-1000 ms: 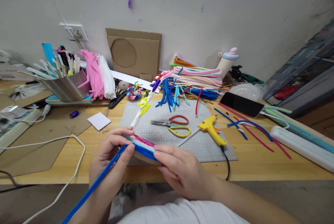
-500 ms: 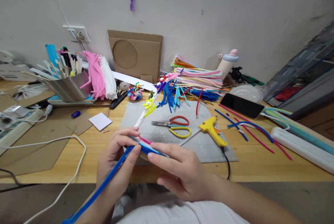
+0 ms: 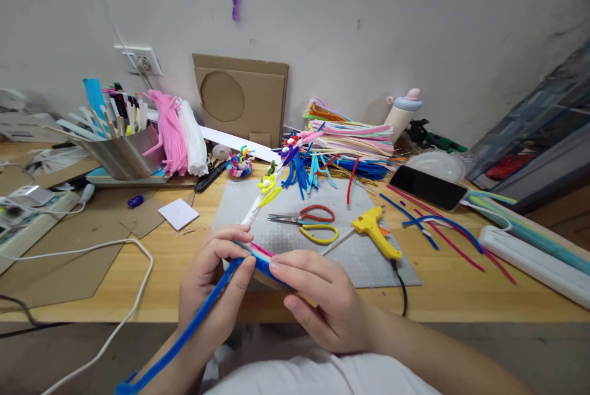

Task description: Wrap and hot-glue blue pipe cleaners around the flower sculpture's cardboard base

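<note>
Head view: I see the left hand (image 3: 216, 287) pinching a fuzzy blue strip (image 3: 184, 333) between thumb and forefinger, right at the layered band (image 3: 263, 261) of blue, white and pink. The right hand (image 3: 327, 297) lays its fingertips along the band's far-right end, thumb lower down and apart from the forefinger; whether it truly grips, I cannot tell. This held piece sits between both hands, overlapping the near edge of the grey mat (image 3: 353, 269) from where I look. Its white-wrapped stem (image 3: 253, 209) runs forward, past a yellow flower (image 3: 267, 184), towards blue stems (image 3: 297, 175) at the mat's back edge.

For room, I have a strip of mat between the right hand and the scissors (image 3: 304, 221); the glue gun (image 3: 377, 232) bounds me farther right, its cord dropping over the table's (image 3: 452, 306) front edge. Leftwards, bare wood separates the left wrist from a white cable (image 3: 144, 287). The blue strip's tail hangs below that front edge, over the left forearm.
</note>
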A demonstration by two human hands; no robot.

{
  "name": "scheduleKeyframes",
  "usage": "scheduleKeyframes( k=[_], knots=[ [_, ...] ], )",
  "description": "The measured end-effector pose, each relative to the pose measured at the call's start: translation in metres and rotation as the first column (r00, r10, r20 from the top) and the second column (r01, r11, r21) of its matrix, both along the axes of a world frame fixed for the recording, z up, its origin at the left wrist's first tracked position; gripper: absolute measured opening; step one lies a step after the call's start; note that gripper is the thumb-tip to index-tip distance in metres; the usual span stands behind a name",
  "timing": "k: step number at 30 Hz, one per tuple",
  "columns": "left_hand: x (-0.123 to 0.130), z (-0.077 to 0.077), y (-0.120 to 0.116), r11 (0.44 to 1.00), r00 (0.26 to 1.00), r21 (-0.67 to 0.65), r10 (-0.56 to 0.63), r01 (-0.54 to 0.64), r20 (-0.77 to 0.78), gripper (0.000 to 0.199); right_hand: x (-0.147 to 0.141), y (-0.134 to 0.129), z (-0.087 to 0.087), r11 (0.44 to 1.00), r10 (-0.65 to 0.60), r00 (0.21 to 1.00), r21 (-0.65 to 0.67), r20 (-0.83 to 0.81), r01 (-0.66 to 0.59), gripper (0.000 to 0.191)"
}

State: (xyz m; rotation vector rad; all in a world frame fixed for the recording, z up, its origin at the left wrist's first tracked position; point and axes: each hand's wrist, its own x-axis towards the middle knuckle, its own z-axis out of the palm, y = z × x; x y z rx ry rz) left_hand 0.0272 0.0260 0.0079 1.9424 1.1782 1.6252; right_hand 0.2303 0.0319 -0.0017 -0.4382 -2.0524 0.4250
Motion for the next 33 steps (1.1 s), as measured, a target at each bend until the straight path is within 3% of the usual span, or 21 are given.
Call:
scheduleKeyframes(
  k=[16,22,29,33],
  knots=[
    [0.005,-0.002,0.001,0.999,1.0,0.041,0.01,-0.01,-0.003,0.011,0.0,0.001,0.004,0.991,-0.067,0.987,0.121,0.146,0.05,0.045],
    [0.005,-0.001,0.002,0.999,1.0,0.038,0.027,-0.027,-0.006,0.01,0.006,-0.002,-0.005,0.996,-0.092,0.996,0.023,0.022,0.091,0.057],
    [0.003,-0.004,0.003,0.999,0.999,0.022,0.048,-0.049,0.016,0.006,0.012,0.0,-0.017,0.965,-0.188,0.979,0.2,0.078,0.17,0.042],
    [0.002,-0.004,0.005,0.998,0.997,0.005,0.064,-0.064,0.032,0.005,0.013,0.001,-0.024,0.969,-0.172,0.984,0.184,0.035,0.163,0.046]
  ],
)
